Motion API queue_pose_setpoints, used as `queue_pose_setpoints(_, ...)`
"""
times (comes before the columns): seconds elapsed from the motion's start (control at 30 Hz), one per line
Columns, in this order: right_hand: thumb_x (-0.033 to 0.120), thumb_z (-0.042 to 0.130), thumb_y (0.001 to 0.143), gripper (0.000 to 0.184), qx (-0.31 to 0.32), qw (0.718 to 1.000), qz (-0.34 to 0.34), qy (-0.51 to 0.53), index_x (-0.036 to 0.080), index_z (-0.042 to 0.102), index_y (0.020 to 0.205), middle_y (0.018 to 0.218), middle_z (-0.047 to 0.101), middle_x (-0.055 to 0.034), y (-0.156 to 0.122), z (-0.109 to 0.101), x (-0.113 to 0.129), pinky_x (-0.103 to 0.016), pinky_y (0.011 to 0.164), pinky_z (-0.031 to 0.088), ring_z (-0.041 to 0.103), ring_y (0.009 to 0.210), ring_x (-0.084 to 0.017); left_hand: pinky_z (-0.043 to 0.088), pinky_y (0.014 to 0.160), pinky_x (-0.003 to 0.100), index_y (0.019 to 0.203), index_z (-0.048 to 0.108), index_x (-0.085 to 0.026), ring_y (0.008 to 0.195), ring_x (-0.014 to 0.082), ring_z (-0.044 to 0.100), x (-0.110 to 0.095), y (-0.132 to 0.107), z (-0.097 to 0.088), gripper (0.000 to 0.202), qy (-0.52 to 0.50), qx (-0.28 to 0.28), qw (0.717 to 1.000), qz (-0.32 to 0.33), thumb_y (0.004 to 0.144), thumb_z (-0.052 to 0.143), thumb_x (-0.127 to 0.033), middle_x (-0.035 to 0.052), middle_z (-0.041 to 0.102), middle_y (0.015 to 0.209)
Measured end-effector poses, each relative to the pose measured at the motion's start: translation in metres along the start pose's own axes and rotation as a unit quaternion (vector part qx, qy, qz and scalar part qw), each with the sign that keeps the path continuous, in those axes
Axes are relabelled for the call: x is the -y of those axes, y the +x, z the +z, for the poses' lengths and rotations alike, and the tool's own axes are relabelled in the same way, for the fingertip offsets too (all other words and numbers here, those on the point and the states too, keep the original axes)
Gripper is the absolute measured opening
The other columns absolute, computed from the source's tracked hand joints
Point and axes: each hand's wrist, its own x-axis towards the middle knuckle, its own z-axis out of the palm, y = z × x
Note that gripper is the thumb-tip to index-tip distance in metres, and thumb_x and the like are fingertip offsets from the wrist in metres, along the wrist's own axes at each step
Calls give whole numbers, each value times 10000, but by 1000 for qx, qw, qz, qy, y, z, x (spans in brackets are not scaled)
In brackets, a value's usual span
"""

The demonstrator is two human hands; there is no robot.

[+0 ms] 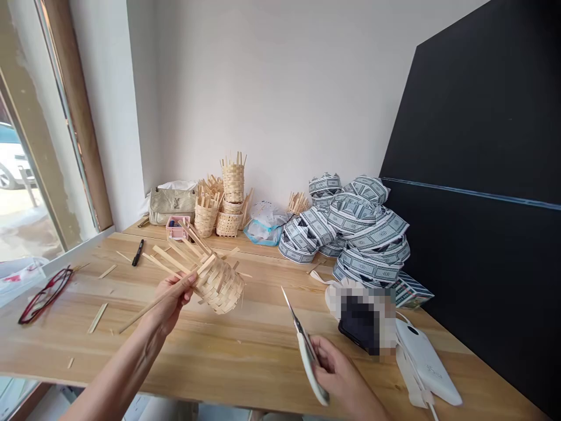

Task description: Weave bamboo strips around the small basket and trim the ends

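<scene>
My left hand [173,299] is closed around a small woven bamboo basket [221,285], held tilted above the wooden table [245,345]. Loose bamboo strips [175,254] stick out of the basket's rim toward the upper left, and one long strip runs down past my fingers. My right hand [339,377] grips white-handled scissors [304,345] lower right of the basket, blades pointing up and left, apart from the basket.
Finished and half-woven baskets [228,199] stand at the back wall beside a beige bag [172,204] and a pink box [177,228]. Rolls of patterned ribbon [363,234] pile at right. Red glasses [44,295], a pen [137,252], scattered strips, a phone [362,321] and a white power bank [427,362] lie on the table.
</scene>
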Motion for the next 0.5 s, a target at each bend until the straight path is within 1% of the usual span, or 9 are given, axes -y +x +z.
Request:
queue_pose_setpoints(0.03, 274, 503, 661, 155, 18, 999, -17, 31, 183, 559, 773, 751, 638, -31, -8, 2, 6, -271, 682, 463, 604, 726, -186, 168, 370, 140, 536, 460, -144, 376, 13, 292, 1, -1, 2, 445, -8, 2, 1000, -2, 457, 825, -385, -85, 403, 385)
queue_pose_setpoints(0.07, 288, 513, 666, 205, 22, 999, -25, 33, 181, 557, 836, 799, 641, -39, -15, 5, 15, -275, 707, 465, 605, 753, -187, 169, 369, 137, 546, 467, -143, 375, 13, 295, 3, -2, 6, 439, -15, 7, 1000, -5, 459, 826, -378, -87, 406, 388)
queue_pose_setpoints(0.1, 284, 535, 658, 251, 20, 999, -30, 11, 180, 550, 886, 825, 640, -42, -21, 8, 25, -277, 718, 462, 602, 765, -188, 172, 368, 135, 554, 471, -143, 374, 13, 297, 6, -3, 9, 433, -21, 15, 1000, -8, 466, 826, -374, -87, 409, 390)
queue_pose_setpoints(0.13, 273, 553, 649, 279, 2, 999, -33, -24, 180, 541, 912, 812, 635, -39, -25, 10, 36, -278, 709, 459, 598, 753, -189, 175, 368, 134, 558, 472, -143, 374, 14, 297, 8, -4, 14, 427, -25, 25, 999, -12, 476, 822, -373, -87, 409, 388)
queue_pose_setpoints(0.2, 261, 545, 668, 210, -31, 992, -62, -105, 186, 526, 864, 737, 607, -23, -26, 13, 55, -270, 662, 446, 582, 699, -183, 180, 366, 134, 552, 467, -145, 372, 16, 293, 14, -7, 22, 420, -27, 45, 998, -20, 497, 815, -373, -86, 405, 378)
queue_pose_setpoints(0.27, 247, 507, 709, 117, -57, 977, -98, -179, 195, 512, 814, 687, 581, -11, -21, 14, 68, -261, 620, 425, 565, 655, -174, 184, 365, 134, 537, 460, -145, 372, 17, 290, 18, -11, 29, 420, -27, 60, 998, -25, 508, 811, -375, -83, 403, 370)
queue_pose_setpoints(0.4, 212, 510, 721, 52, -79, 949, -142, -270, 203, 493, 770, 648, 568, 0, -7, 17, 77, -242, 558, 379, 549, 614, -165, 186, 366, 132, 512, 451, -144, 375, 14, 297, 22, -19, 37, 438, -33, 63, 997, -37, 492, 819, -381, -78, 413, 374)
queue_pose_setpoints(0.5, 190, 524, 718, 54, -86, 941, -163, -285, 202, 491, 759, 660, 584, 0, -1, 19, 79, -233, 545, 366, 552, 615, -158, 182, 363, 134, 508, 458, -144, 365, 11, 289, 24, -23, 40, 448, -36, 62, 996, -53, 456, 834, -382, -83, 404, 363)
